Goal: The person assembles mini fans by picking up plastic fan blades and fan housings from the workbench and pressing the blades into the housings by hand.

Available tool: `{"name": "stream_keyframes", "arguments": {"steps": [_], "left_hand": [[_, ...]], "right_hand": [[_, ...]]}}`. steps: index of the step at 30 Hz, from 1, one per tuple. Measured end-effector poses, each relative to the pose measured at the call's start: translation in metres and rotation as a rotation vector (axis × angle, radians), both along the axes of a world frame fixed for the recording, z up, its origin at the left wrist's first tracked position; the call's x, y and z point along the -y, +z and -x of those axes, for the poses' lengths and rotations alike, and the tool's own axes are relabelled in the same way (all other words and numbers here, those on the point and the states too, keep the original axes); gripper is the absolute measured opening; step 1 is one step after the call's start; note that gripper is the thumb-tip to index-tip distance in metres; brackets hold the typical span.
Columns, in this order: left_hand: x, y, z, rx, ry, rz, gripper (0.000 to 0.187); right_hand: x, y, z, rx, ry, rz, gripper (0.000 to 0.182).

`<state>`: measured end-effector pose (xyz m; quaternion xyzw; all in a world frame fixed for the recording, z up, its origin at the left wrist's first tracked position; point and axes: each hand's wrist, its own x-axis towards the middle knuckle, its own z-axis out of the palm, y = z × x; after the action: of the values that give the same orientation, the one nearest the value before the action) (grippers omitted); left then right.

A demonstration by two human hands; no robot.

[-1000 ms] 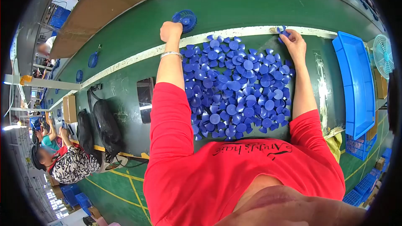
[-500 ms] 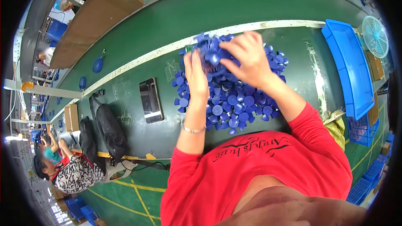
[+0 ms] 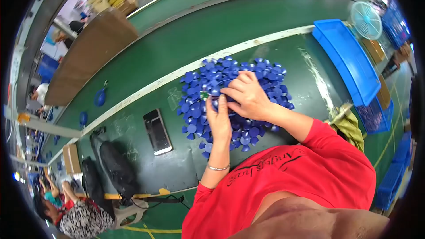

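A pile of small blue plastic fan-shaped pieces with round caps [image 3: 192,113] lies on the green table. Over its middle, my left hand [image 3: 219,121] is closed round a dark blue round part [image 3: 215,101], thumb and fingers along its near side. A small green piece [image 3: 204,94] shows just left of those fingertips. My right hand [image 3: 250,97] comes in from the right, its fingers bent and pinched at the same part. Most of the part is hidden behind the fingers.
A phone [image 3: 157,132] and a black bag [image 3: 116,166] lie left of the pile. At the right stand a blue tray [image 3: 347,62] and a small fan [image 3: 366,20]. Beyond the white edge strip, a green belt carries a blue round item [image 3: 100,97]. A person [image 3: 86,217] sits at the far left.
Both hands have come down from the pile's far edge to its middle, nearer my body. The blurred blue pieces at the right fingers are gone from there. The whole view has shifted.
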<state>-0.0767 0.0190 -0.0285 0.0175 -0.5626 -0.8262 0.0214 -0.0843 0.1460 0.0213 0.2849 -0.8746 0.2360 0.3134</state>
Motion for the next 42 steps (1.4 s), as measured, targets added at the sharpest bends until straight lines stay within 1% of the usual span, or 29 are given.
{"name": "stream_keyframes", "arguments": {"steps": [2, 3, 5, 6, 7, 9, 12, 15, 17, 18, 20, 21, 22, 25, 26, 29, 30, 31, 33, 34, 37, 38, 39, 40, 41, 42], "left_hand": [[0.000, 0.007, -0.001, -0.003, 0.015, -0.039, 0.016], [0.002, 0.001, 0.002, 0.016, 0.017, -0.033, 0.015], [0.007, -0.007, 0.005, -0.006, -0.023, -0.048, 0.026], [0.007, -0.005, 0.004, 0.000, -0.039, -0.067, 0.026], [0.006, -0.006, 0.004, 0.022, -0.026, -0.067, 0.028], [0.002, -0.005, 0.004, 0.003, -0.005, -0.131, 0.031], [0.002, -0.004, 0.003, 0.010, -0.012, -0.096, 0.033], [0.006, -0.007, 0.005, -0.026, -0.010, -0.015, 0.034], [0.006, -0.002, 0.004, -0.062, 0.048, -0.063, 0.030], [0.007, 0.002, 0.003, -0.070, 0.046, -0.076, 0.029], [0.009, 0.002, 0.001, -0.099, 0.045, -0.088, 0.031], [0.009, 0.002, 0.001, -0.108, 0.043, -0.055, 0.031], [0.009, 0.003, 0.000, -0.117, 0.042, -0.022, 0.032], [0.010, 0.001, 0.001, -0.149, 0.047, 0.059, 0.033], [0.011, 0.001, 0.001, -0.169, 0.058, 0.106, 0.033], [0.014, 0.002, 0.000, -0.207, 0.117, 0.278, 0.033], [0.015, 0.004, 0.000, -0.213, 0.145, 0.340, 0.034], [0.014, 0.008, -0.002, -0.194, 0.178, 0.362, 0.034], [0.012, 0.014, -0.004, -0.178, 0.212, 0.375, 0.036], [0.015, 0.006, 0.000, -0.239, 0.223, 0.390, 0.037], [0.008, 0.006, 0.001, -0.175, 0.271, 0.347, 0.038], [0.007, 0.011, 0.001, -0.156, 0.219, 0.267, 0.040], [0.007, 0.010, 0.000, -0.189, 0.215, 0.340, 0.048], [0.004, 0.004, 0.002, -0.250, 0.224, 0.250, 0.048], [0.002, -0.002, 0.003, -0.313, 0.235, 0.159, 0.049], [0.005, -0.002, 0.003, -0.321, 0.210, 0.139, 0.052]], "right_hand": [[0.001, 0.000, 0.001, -0.033, -0.003, -0.017, 0.039], [0.002, -0.003, 0.002, -0.044, 0.006, -0.004, 0.039], [0.000, -0.002, 0.001, -0.015, 0.009, 0.001, 0.038], [0.000, -0.002, 0.000, -0.001, 0.006, -0.002, 0.038], [-0.001, -0.001, 0.000, -0.011, 0.006, -0.012, 0.033], [-0.002, -0.004, -0.001, 0.009, 0.023, -0.022, 0.033], [-0.003, -0.007, -0.001, 0.011, 0.019, -0.053, 0.032], [0.000, -0.007, 0.001, -0.071, 0.000, -0.033, 0.045], [0.004, 0.006, -0.002, -0.085, -0.146, 0.032, 0.053], [0.003, 0.006, 0.000, -0.063, -0.155, 0.106, 0.062], [0.000, 0.001, 0.002, 0.219, -0.098, 0.199, 0.064], [-0.002, -0.003, 0.005, 0.357, -0.067, 0.244, 0.066], [-0.004, -0.009, 0.010, 0.450, -0.024, 0.310, 0.067], [-0.004, -0.006, 0.007, 0.604, -0.089, 0.291, 0.063], [-0.002, -0.008, 0.006, 0.562, -0.101, 0.280, 0.057], [0.006, -0.015, 0.002, 0.456, -0.109, 0.285, 0.052], [0.009, -0.021, 0.002, 0.366, -0.112, 0.307, 0.048], [0.011, -0.023, 0.003, 0.346, -0.116, 0.317, 0.046], [0.016, -0.020, 0.001, 0.396, -0.171, 0.288, 0.046], [0.018, -0.020, 0.001, 0.377, -0.194, 0.290, 0.046], [0.018, -0.020, 0.009, 0.401, -0.195, 0.322, 0.045], [0.013, -0.015, 0.014, 0.528, -0.141, 0.356, 0.046], [0.006, -0.010, 0.021, 0.639, -0.100, 0.373, 0.049], [-0.003, -0.007, 0.031, 0.697, -0.096, 0.340, 0.057], [-0.016, -0.021, 0.046, 0.645, -0.099, 0.365, 0.061], [-0.032, -0.028, 0.064, 0.670, -0.142, 0.390, 0.061]]}}
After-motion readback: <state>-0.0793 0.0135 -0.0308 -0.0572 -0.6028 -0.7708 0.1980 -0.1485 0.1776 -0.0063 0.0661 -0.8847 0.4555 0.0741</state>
